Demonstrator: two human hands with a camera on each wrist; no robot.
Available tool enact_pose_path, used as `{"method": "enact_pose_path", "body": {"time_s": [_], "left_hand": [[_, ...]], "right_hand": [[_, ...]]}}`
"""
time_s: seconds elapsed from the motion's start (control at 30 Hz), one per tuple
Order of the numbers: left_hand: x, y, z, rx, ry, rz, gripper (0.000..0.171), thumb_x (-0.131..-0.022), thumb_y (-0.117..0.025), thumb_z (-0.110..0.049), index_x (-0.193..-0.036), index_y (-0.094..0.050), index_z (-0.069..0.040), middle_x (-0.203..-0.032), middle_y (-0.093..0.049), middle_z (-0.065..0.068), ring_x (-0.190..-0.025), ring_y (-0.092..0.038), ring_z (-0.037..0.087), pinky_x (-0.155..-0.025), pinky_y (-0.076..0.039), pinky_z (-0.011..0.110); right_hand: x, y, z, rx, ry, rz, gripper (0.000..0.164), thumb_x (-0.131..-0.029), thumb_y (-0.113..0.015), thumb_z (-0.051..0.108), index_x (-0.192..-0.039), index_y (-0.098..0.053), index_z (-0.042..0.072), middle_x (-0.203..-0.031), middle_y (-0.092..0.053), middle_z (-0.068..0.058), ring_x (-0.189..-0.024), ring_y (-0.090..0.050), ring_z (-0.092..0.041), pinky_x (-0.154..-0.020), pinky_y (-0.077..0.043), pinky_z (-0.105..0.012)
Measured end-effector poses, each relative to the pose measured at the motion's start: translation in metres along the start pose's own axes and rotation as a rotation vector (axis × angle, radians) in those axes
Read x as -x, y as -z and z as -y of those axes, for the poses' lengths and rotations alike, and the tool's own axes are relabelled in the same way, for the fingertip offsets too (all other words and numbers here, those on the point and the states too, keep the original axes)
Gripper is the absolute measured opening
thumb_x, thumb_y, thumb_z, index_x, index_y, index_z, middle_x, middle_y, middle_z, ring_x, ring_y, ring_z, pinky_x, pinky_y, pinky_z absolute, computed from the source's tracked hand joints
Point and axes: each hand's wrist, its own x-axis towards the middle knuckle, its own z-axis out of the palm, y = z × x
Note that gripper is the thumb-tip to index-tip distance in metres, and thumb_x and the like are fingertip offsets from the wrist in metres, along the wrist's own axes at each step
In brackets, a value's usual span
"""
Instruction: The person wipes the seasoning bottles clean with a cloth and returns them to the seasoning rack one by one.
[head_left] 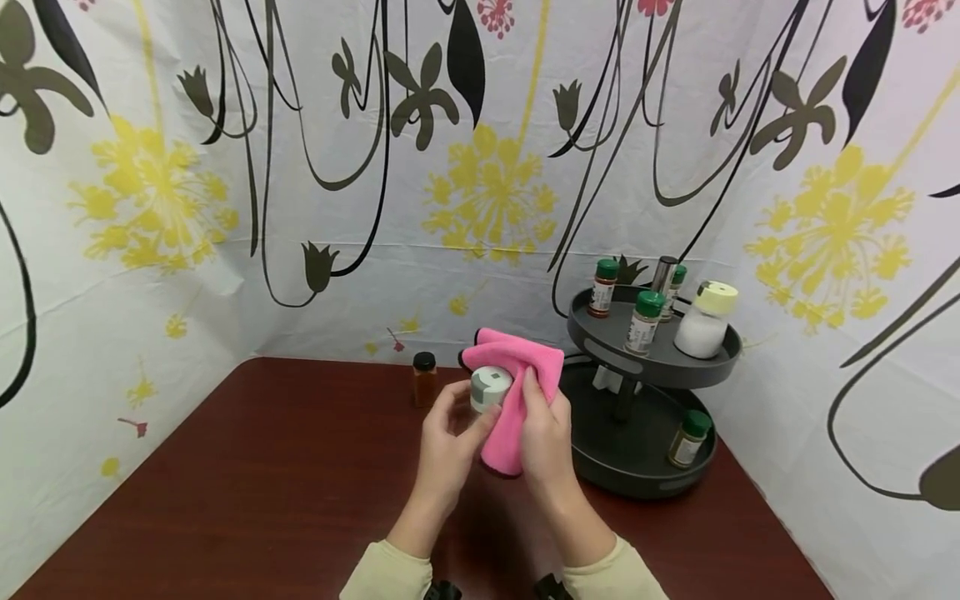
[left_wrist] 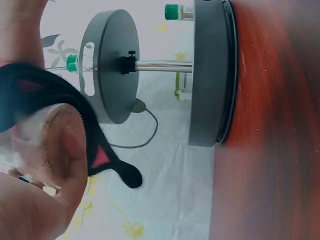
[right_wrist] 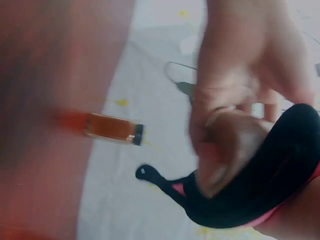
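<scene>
A small jar with a white and grey lid (head_left: 491,385) is in my left hand (head_left: 444,442), pinched between thumb and fingers above the table. Its round bottom (left_wrist: 62,142) faces the left wrist camera, with the thumb across it. My right hand (head_left: 546,433) grips a pink cloth (head_left: 506,437) with a black underside (left_wrist: 95,125). The cloth drapes beside and behind the jar, right up against its side. In the right wrist view the black side (right_wrist: 250,185) of the cloth covers part of the jar and of my left fingers.
To the right stands a two-tier dark grey turntable rack (head_left: 637,487). Green-capped spice jars (head_left: 643,323) and a white jar with a pale yellow lid (head_left: 705,321) stand on it. An orange-brown spice bottle (head_left: 424,382) with a black cap stands at the back of the dark red table (head_left: 225,500).
</scene>
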Motion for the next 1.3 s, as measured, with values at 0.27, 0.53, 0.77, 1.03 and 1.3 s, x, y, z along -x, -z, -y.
{"method": "enact_pose_path", "body": {"time_s": [0.27,0.53,0.77,1.03,1.3], "left_hand": [[0.001,0.007,-0.004,-0.016,-0.015,-0.057,0.040,-0.096,-0.081,-0.018,-0.134,-0.070,-0.016,-0.124,-0.069,0.009,-0.108,-0.064,0.019,-0.091,-0.056,0.025],[0.001,0.008,0.000,-0.057,0.005,-0.084,0.038,-0.099,-0.078,-0.022,-0.134,-0.069,-0.013,-0.124,-0.069,0.012,-0.108,-0.063,0.021,-0.091,-0.056,0.026],[0.000,0.004,-0.001,-0.049,-0.015,-0.028,0.039,-0.098,-0.079,-0.024,-0.134,-0.068,-0.014,-0.127,-0.068,0.009,-0.112,-0.063,0.019,-0.093,-0.057,0.021],[0.000,0.006,-0.004,-0.063,-0.012,-0.034,0.040,-0.097,-0.080,-0.023,-0.134,-0.068,-0.014,-0.126,-0.067,0.012,-0.112,-0.062,0.021,-0.095,-0.057,0.024],[-0.002,0.006,-0.009,-0.106,0.000,-0.057,0.037,-0.098,-0.078,-0.021,-0.132,-0.068,-0.011,-0.122,-0.068,0.013,-0.106,-0.060,0.019,-0.092,-0.055,0.033]], "right_hand": [[0.017,-0.010,-0.034,-0.024,-0.072,-0.043,0.046,-0.115,-0.042,0.040,-0.141,-0.061,0.006,-0.127,-0.071,-0.012,-0.108,-0.069,-0.014,-0.093,-0.056,-0.023],[0.014,-0.011,-0.035,-0.038,-0.159,-0.042,0.047,-0.115,-0.042,0.038,-0.142,-0.062,0.006,-0.126,-0.072,-0.012,-0.105,-0.067,-0.012,-0.091,-0.055,-0.023],[-0.001,-0.007,0.000,-0.032,-0.033,-0.023,0.045,-0.116,-0.038,0.039,-0.140,-0.061,0.008,-0.134,-0.068,-0.012,-0.120,-0.062,-0.018,-0.100,-0.051,-0.025],[0.014,-0.009,-0.025,-0.042,-0.113,-0.039,0.048,-0.115,-0.040,0.044,-0.146,-0.057,0.012,-0.135,-0.067,-0.009,-0.118,-0.063,-0.016,-0.098,-0.052,-0.025],[0.014,-0.009,-0.038,-0.071,-0.201,-0.055,0.049,-0.115,-0.040,0.039,-0.142,-0.060,0.004,-0.114,-0.073,-0.006,-0.100,-0.067,-0.011,-0.089,-0.054,-0.024]]}}
